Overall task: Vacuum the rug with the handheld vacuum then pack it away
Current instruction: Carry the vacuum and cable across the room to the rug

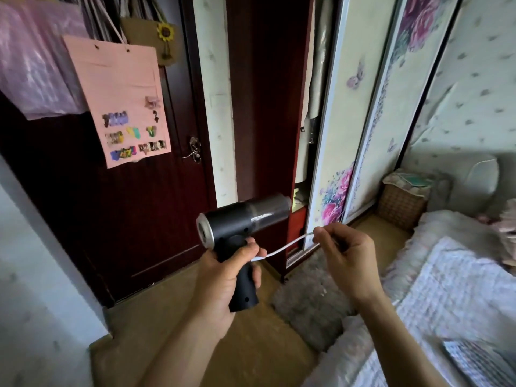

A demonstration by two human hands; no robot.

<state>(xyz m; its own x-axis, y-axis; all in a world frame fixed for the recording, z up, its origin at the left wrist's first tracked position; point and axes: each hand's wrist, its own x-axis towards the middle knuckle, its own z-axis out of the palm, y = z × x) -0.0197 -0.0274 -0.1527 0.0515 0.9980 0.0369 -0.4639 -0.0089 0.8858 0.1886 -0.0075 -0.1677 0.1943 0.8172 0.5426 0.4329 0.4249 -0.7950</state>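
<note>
Both of my hands are occupied. My left hand (223, 277) grips the black handle of the handheld vacuum (245, 216), fingers curled round it, and holds it up in the air in front of me with the barrel about level. My right hand (346, 252) pinches, between thumb and fingertips, the far end of a thin white cord (284, 245), which runs tight from the handle to this hand. Below and a little to the right, well apart from the vacuum, the grey rug (310, 297) lies on the wooden floor, just beside the bed (446, 289) with its pale quilt. I judge that I am busy with the cord and not with the cleaning itself. Whether I free it to begin or tidy it for packing away, I cannot tell. If the rug is not yet done, the next move asks me to let the cord go, bend down and bring the mouth of the vacuum to the pile. Farther off, the wardrobe (329, 135) with flower-painted sliding doors stands a little open, a possible place for storing. To its left is the dark red door (153, 219).
</note>
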